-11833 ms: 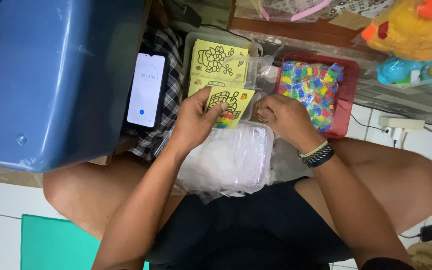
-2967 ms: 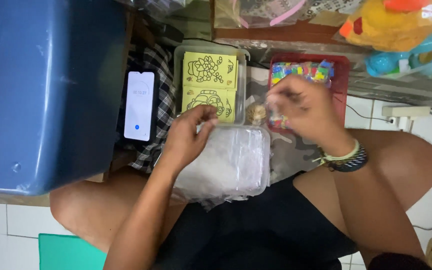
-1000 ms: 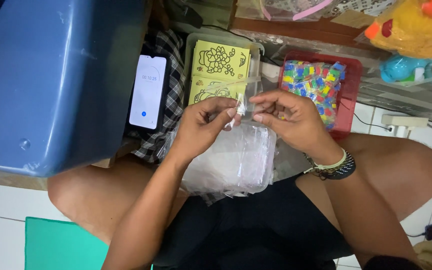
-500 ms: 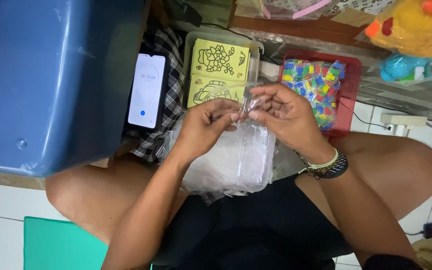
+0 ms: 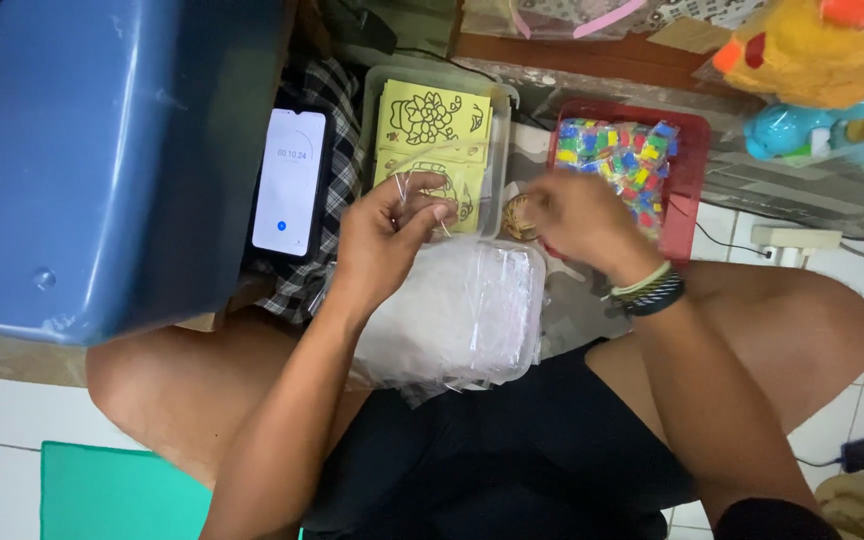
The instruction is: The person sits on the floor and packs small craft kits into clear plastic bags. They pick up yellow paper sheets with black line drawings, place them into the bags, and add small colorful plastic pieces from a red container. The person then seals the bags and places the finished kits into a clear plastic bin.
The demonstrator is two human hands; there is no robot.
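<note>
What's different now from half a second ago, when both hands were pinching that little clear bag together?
The right hand let go and moved right toward the red tray. The left hand keeps the small clear bag. Bag stack, yellow cards and phone unchanged.

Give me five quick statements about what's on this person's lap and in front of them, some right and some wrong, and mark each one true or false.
1. The left hand pinches a small clear plastic bag. True.
2. A stack of clear bags rests on the lap. True.
3. The red tray holds yellow picture cards. False: it holds small multicoloured pieces; the yellow picture cards lie in the clear container.
4. The phone lies to the right of the red tray. False: it lies left of the clear container, beside the blue bin.
5. The right hand wears bands at the wrist. True.
</note>
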